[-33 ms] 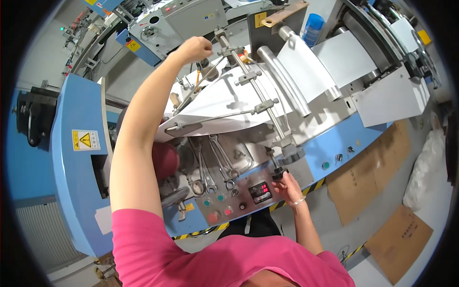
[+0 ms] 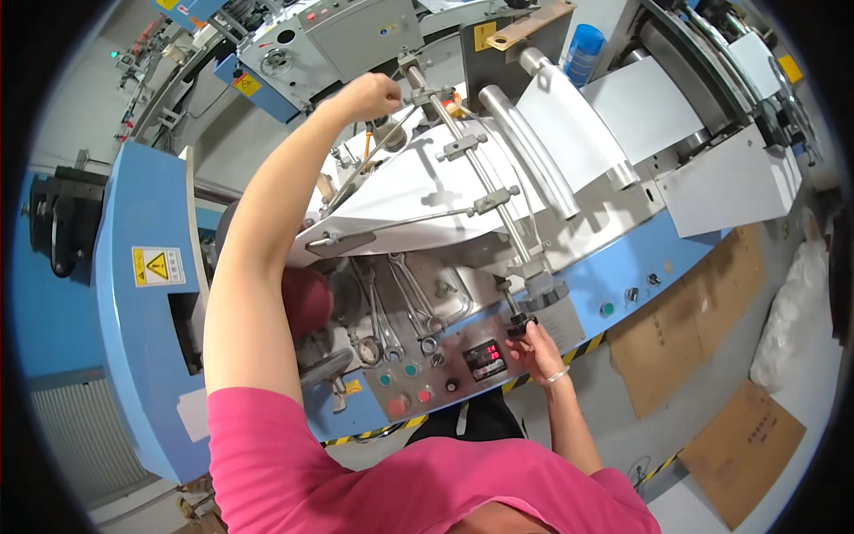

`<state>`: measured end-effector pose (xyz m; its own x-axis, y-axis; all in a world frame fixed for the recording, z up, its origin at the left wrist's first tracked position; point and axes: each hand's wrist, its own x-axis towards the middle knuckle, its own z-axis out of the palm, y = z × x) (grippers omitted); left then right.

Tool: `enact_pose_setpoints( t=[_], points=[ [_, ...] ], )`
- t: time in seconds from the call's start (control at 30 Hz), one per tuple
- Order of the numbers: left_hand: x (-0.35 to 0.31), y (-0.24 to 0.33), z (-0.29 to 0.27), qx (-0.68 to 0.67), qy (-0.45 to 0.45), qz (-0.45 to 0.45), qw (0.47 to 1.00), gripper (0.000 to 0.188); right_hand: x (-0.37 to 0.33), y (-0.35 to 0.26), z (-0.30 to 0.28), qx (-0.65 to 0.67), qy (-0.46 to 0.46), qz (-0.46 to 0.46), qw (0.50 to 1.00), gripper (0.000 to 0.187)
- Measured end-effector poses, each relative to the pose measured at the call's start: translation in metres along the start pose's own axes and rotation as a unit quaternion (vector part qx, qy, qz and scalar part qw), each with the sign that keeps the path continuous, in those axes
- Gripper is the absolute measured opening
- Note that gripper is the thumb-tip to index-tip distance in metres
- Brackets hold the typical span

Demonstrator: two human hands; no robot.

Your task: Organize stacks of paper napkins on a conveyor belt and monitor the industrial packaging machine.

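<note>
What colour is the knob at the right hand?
The knob is black, seen in the head view.

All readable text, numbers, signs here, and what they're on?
Warning label, blue housing: yellow triangle sign; wording not transcribed.
Display, control panel: red digits, not transcribed.
Cardboard sheets: print too small to read.
Far yellow label, blue cabinet: too small.
</note>
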<state>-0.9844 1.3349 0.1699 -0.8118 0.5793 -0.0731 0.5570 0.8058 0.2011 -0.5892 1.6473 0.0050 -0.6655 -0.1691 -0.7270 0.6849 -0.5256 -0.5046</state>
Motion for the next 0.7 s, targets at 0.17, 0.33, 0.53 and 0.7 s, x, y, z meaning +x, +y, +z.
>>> enact_pose_setpoints(
  t=[0.17, 0.33, 0.53, 0.7],
  points=[
    [0.009, -0.01, 0.044, 0.105, -0.139, 0.016, 0.985, 0.037, 0.008, 0.004, 0.003, 0.067, -0.041, -0.001, 0.997, 0.037],
    [0.009, 0.022, 0.041, 0.09, -0.164, 0.006, 0.982, 0.044, 0.011, 0.007, -0.003, 0.072, -0.037, 0.006, 0.997, 0.04],
    [0.016, -0.013, 0.082, 0.118, -0.125, 0.072, 0.982, 0.054, 0.022, 0.019, -0.01, 0.035, -0.03, 0.003, 0.999, 0.047],
    [0.021, -0.012, 0.09, 0.124, -0.174, 0.036, 0.976, 0.023, 0.032, 0.029, -0.01, 0.039, -0.014, -0.008, 0.999, 0.055]
  ],
)
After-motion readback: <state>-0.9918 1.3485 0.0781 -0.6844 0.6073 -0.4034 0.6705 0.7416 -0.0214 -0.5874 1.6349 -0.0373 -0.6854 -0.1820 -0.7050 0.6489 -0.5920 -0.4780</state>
